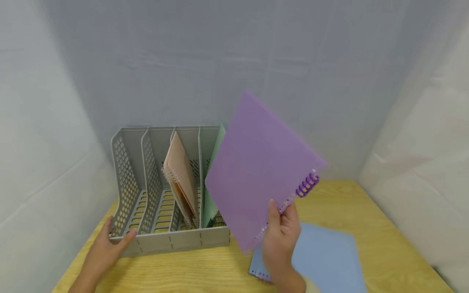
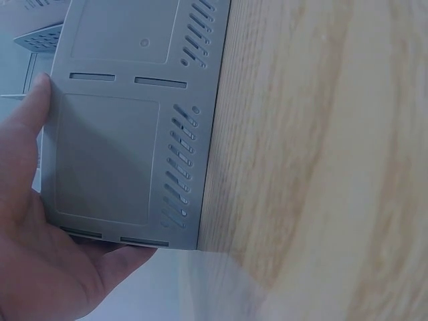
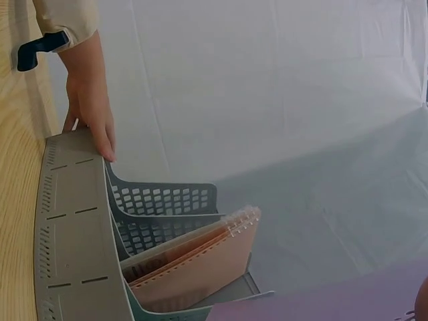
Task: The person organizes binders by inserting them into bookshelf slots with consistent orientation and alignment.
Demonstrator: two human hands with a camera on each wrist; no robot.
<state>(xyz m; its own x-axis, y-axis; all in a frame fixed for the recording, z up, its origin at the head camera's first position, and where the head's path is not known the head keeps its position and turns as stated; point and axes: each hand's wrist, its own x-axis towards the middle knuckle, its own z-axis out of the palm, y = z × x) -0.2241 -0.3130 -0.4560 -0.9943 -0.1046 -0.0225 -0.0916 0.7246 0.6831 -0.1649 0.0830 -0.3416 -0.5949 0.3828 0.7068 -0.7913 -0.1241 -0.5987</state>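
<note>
My right hand (image 1: pixel 281 240) pinches a purple ring-bound notebook (image 1: pixel 260 167) by its punched edge, thumb on the cover. The notebook is tilted in the air, overlapping the right end of a grey file organizer (image 1: pixel 185 240) in the head view. My left hand (image 1: pixel 104 250) grips the organizer's front left corner; in the left wrist view its thumb lies over the rim and its fingers (image 2: pixel 127 264) round the end. Inside the organizer lean a peach notebook (image 1: pixel 183 175) and, one compartment to the right, a green notebook (image 1: pixel 213 191), partly hidden by the purple one.
A blue notebook (image 1: pixel 326 256) lies flat on the wooden table (image 1: pixel 395 244), partly behind my right hand and forearm. The two left compartments of the organizer hold no notebooks. Pale sheeting (image 1: pixel 329 61) stands behind the table and on both sides.
</note>
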